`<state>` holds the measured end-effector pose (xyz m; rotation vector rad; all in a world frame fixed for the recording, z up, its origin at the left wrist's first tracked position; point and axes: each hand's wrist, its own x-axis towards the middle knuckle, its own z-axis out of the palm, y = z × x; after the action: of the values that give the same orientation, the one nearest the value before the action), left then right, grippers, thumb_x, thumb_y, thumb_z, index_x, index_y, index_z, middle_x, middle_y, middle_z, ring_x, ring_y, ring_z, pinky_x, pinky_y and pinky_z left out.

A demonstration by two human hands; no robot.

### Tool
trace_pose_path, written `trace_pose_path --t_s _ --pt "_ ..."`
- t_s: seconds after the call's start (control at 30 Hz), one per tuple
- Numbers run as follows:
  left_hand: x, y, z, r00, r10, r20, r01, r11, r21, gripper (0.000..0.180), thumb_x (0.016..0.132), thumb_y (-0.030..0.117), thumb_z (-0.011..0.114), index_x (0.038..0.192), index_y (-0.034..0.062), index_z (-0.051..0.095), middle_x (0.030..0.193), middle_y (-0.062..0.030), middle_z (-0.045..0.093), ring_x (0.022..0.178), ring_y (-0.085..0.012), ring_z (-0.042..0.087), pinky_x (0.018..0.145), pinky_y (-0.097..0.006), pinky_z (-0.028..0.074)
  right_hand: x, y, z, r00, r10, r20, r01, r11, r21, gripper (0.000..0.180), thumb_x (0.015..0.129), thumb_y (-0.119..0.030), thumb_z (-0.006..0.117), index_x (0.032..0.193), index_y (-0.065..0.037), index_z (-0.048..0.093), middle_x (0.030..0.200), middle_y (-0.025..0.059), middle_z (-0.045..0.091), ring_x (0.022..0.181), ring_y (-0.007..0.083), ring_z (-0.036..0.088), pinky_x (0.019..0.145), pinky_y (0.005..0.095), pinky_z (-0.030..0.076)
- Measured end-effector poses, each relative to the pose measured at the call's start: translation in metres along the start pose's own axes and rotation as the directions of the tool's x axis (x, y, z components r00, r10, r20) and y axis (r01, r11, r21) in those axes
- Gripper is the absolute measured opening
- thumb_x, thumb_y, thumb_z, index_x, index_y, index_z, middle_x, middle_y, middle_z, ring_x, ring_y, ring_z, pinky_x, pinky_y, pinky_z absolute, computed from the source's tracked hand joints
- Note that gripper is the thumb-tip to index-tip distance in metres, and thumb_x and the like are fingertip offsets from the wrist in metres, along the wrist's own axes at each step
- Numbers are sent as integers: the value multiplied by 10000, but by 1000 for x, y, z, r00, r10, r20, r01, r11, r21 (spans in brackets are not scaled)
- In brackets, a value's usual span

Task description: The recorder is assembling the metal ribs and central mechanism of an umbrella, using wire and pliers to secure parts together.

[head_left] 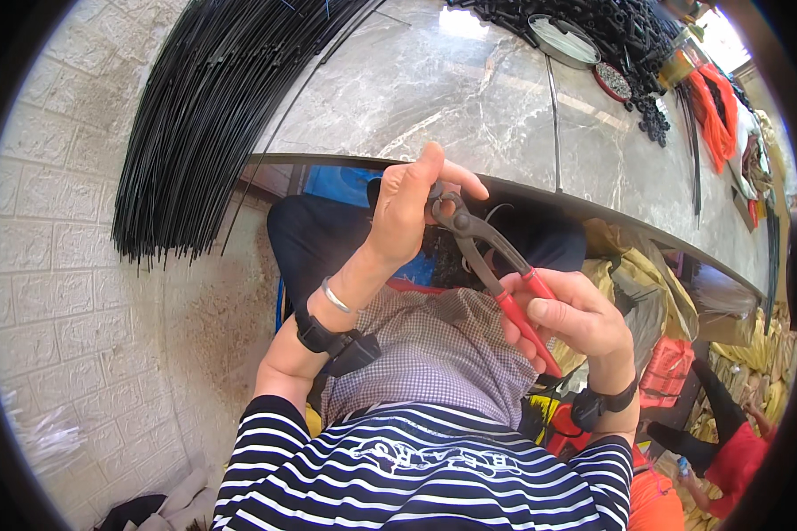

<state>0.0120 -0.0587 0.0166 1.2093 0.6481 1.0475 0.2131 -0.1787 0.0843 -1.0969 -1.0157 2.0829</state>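
My right hand (580, 319) is closed round the red handles of a pair of end-cutting pincers (496, 257), which point up and to the left above my lap. The handles stand somewhat apart. At the pincers' dark jaws is my left hand (406, 208), its thumb raised and its forefinger stretched behind the jaws. The other left fingers curl in, and a small dark piece shows between hand and jaws, too hidden to name. A thin curved strip shows just behind the pincers.
A grey marble-patterned table (434, 106) spans the front. On it lie a thick bundle of long black rods (212, 115), a heap of black chain (615, 35), a round tin (565, 42) and a red dish (612, 81) of small parts. Another person (744, 469) is at the lower right.
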Motion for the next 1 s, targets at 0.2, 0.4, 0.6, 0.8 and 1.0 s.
trace_pose_path --t_s 0.2,0.4,0.6,0.8,1.0 --pt "-2 -1 4 999 -13 50 14 1000 -17 594 980 430 367 747 14 721 577 8 583 531 -27 440 495 -179 312 -6 2 1 1000 -4 -1 4 1000 10 323 983 -217 463 1130 68 498 768 73 574 566 113 556 462 238 465" --pt "-3 2 9 995 -72 65 73 997 -26 574 969 362 356 707 -11 705 607 -56 626 525 -62 449 513 -219 330 -8 4 0 999 20 28 -18 998 -67 266 992 -222 453 1015 38 507 676 36 532 479 77 488 413 220 394" --pt "-4 -1 8 995 -55 82 52 998 33 560 963 340 364 689 -11 703 621 -61 638 518 -55 441 506 -217 324 -8 5 1 998 41 -56 -46 994 -101 225 963 -174 469 936 44 519 661 44 541 434 83 483 390 228 391" --pt "2 -9 14 997 -41 -64 37 998 -55 606 986 388 334 795 -63 691 488 29 443 481 -46 370 489 -221 301 0 22 0 985 -136 -106 135 991 -14 342 984 -193 480 1229 45 469 838 92 623 557 108 572 467 241 458" --pt "2 -11 7 1000 -2 -22 1 1000 -28 637 1002 414 300 894 -96 667 478 66 391 433 -30 320 445 -199 257 -10 11 -4 996 -37 -86 24 989 -148 376 984 -186 487 1282 39 443 858 88 626 553 106 564 468 236 457"
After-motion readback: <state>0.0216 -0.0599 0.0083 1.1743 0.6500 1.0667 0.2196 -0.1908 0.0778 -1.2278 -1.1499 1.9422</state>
